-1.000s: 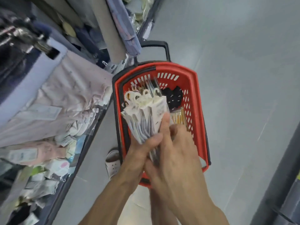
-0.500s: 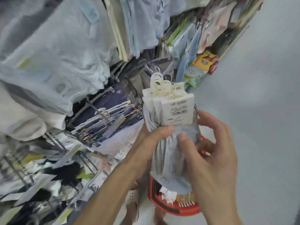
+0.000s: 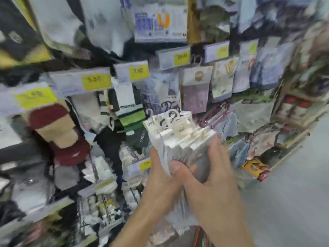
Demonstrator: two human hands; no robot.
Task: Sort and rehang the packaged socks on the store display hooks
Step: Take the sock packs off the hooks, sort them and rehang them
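Note:
Both hands hold a bundle of packaged grey socks [image 3: 179, 139] with white header cards and white plastic hooks, raised in front of the display wall. My left hand [image 3: 160, 177] grips the bundle from the left, its thumb across the front. My right hand [image 3: 213, 168] wraps the bundle's right side, fingers curled behind the cards. The sock display [image 3: 135, 107] with hanging packs fills the view behind; the frame is blurred.
Yellow price tags [image 3: 97, 81] sit on the hook ends. Maroon and beige socks [image 3: 58, 129] hang at left, green striped socks [image 3: 132, 118] just left of the bundle. The red basket [image 3: 200, 236] shows at the bottom. Grey floor [image 3: 293, 193] lies at right.
The view has swung from the basket up to the sock display. The bundle has been lifted out of the basket and raised toward the hanging packs, with both hands still on it.

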